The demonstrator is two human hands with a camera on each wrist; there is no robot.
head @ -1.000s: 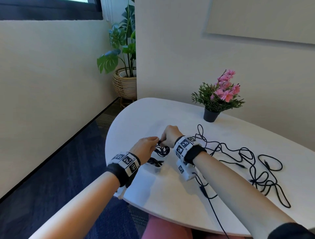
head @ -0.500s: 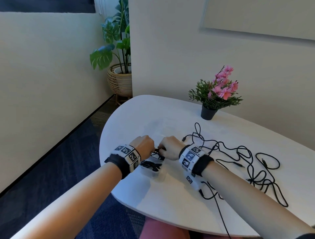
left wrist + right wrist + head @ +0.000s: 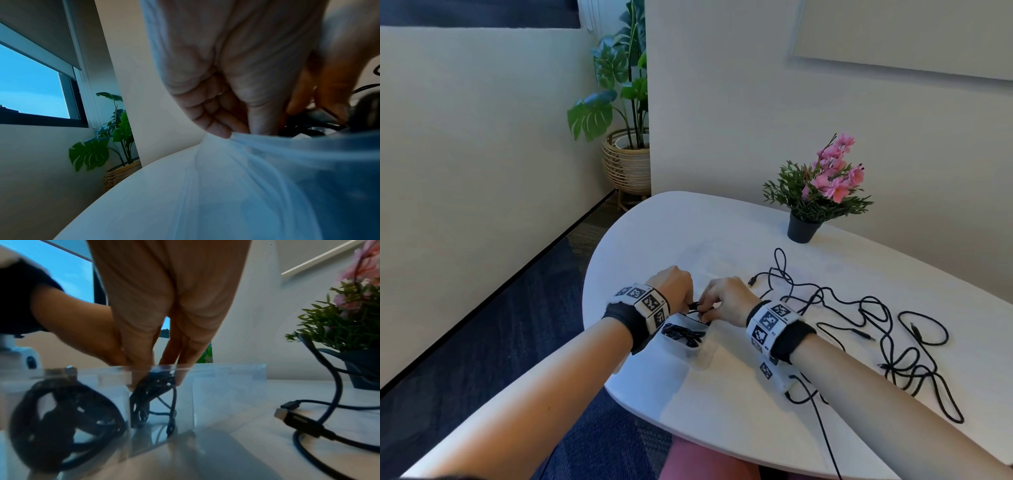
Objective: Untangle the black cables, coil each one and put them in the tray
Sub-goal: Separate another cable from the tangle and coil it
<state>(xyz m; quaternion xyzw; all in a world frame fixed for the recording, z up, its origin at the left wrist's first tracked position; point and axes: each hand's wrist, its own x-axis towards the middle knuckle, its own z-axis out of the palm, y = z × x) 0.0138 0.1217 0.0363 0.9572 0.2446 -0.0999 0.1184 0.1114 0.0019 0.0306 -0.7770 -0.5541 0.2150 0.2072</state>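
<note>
Here both hands, left hand and right hand, pinch a small coiled cable inside the clear tray. Light and springy, it will likely unwind; hold it across the gathered loops.

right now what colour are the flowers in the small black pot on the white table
Pink flowers above green leaves, in the small black pot; the head view shows them best.

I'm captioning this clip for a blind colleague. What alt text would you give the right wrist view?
The right hand and left hand lower a coiled black cable into a clear plastic tray on a white table; another coiled cable already sits in the neighbouring compartment. Loose black cables and a pink-flowered potted plant lie to the right.
</note>
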